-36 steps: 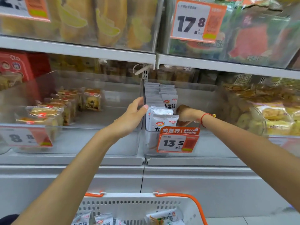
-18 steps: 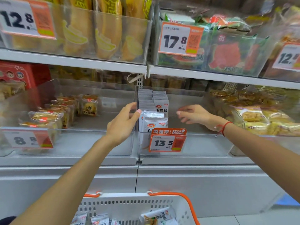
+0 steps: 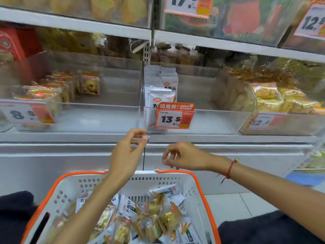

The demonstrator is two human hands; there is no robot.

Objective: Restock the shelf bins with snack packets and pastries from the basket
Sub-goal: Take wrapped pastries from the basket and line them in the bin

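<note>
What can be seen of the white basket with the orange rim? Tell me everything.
The basket is white plastic with rows of slots in its walls and an orange rim and handle around the top. It sits low in the view, below the shelf, tipped toward the camera, and is heaped with white snack packets and clear-wrapped pastries. The left forearm crosses over it; both hands hover above its far edge, empty, and neither touches it.

White metal shelf point(image 3: 228, 138) carried clear plastic bins side by side, left bin point(image 3: 105, 118) held wrapped pastries point(image 3: 44, 93) at its left side, middle bin point(image 3: 211, 120) held upright white snack packets point(image 3: 161, 92) along its left wall, right bin point(image 3: 290, 124) was piled with yellow pastries point(image 3: 274, 99), orange price tags point(image 3: 174, 117) clipped on the bin fronts.
</note>
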